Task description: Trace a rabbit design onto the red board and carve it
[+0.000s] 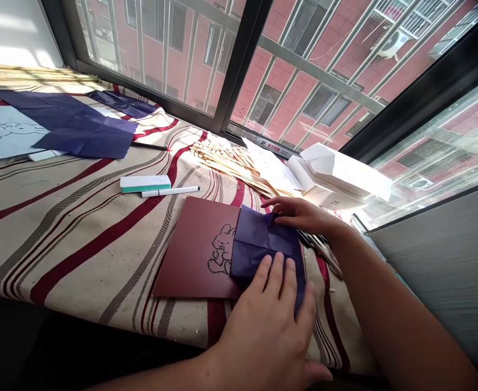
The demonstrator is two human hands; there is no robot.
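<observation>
A reddish-brown board (185,250) lies on the striped cloth, with a black line drawing of a small animal (222,252) on it. Creased dark blue carbon paper (253,231) covers the board's right part and hides some of the drawing's right side. My left hand (277,307) rests palm down on the paper's lower part, fingers stretched out. At the paper's upper edge, my right hand (304,213) pinches it between thumb and fingers, where it puckers slightly.
Left of the board lie a white-and-green eraser block (145,183) and a white pen (177,190). More blue paper (96,130) and a drawing sheet (6,133) are farther left. Thin wooden sticks (226,163), white boxes (336,174) and several tools (324,250) lie near the window.
</observation>
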